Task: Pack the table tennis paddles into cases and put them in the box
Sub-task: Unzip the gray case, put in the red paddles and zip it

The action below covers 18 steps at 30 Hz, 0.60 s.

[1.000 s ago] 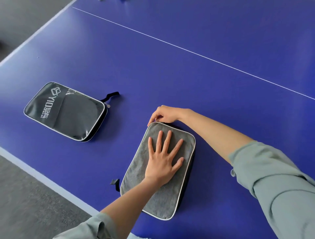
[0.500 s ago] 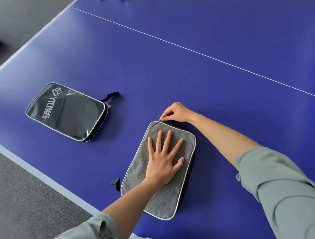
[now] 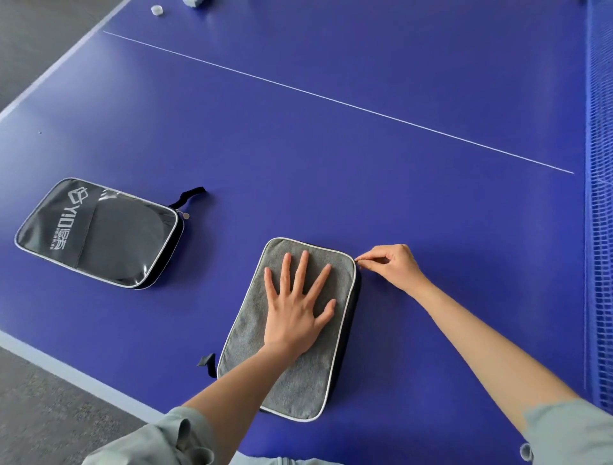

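A grey fabric paddle case (image 3: 298,375) with white piping lies on the blue table near its front edge. My left hand (image 3: 297,307) presses flat on it with spread fingers. My right hand (image 3: 389,265) pinches the zipper pull at the case's far right corner. A second case (image 3: 99,234), black with a clear window and white lettering, lies to the left with a paddle showing dimly inside and its black strap (image 3: 187,195) trailing behind. No box is in view.
The blue table tennis table (image 3: 331,149) has a white centre line. Its net (image 3: 600,199) runs along the right edge. A small white object (image 3: 157,10) and a grey object (image 3: 195,2) sit at the far end. Grey floor lies to the left.
My right hand has drawn the zipper pull along the grey case's far edge from its left corner to its right corner. The left hand stayed pressed on the case.
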Each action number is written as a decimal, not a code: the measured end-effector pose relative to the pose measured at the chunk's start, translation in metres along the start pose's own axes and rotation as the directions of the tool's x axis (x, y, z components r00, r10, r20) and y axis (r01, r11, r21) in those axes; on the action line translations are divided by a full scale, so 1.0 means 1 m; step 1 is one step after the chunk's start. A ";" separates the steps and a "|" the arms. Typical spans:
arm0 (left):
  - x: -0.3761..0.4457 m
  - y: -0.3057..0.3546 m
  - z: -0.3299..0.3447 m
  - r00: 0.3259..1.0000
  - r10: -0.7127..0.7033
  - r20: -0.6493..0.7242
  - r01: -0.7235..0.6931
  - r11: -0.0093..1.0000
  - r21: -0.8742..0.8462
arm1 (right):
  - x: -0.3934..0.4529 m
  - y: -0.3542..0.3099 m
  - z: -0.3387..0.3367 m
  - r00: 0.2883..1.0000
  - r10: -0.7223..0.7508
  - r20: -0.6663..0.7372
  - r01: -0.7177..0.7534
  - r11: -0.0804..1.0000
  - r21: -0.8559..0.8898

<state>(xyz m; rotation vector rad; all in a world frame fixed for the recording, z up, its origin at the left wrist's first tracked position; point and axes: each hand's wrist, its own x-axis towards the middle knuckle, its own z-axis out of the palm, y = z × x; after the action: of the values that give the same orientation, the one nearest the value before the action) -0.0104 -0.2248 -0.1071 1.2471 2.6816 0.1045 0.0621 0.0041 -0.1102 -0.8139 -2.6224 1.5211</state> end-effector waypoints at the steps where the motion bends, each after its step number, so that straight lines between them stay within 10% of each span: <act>1: 0.000 0.000 0.000 1.000 0.000 -0.003 0.000 1.000 0.002 | -0.011 0.001 0.003 0.999 0.007 -0.050 -0.006 1.000 0.017; 11: 0.000 0.001 0.002 1.000 0.015 0.008 -0.015 1.000 0.027 | -0.085 -0.007 0.060 0.875 0.213 -0.434 -0.116 0.964 0.240; 18: -0.001 0.002 -0.003 0.999 0.028 0.027 -0.029 0.999 0.017 | -0.130 -0.020 0.098 0.818 0.367 -0.444 -0.160 0.885 0.437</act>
<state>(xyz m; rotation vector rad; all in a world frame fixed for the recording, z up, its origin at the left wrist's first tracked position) -0.0087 -0.2247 -0.1041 1.2828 2.6482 0.0678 0.1413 -0.1394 -0.1140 -1.3629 -1.8086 1.5188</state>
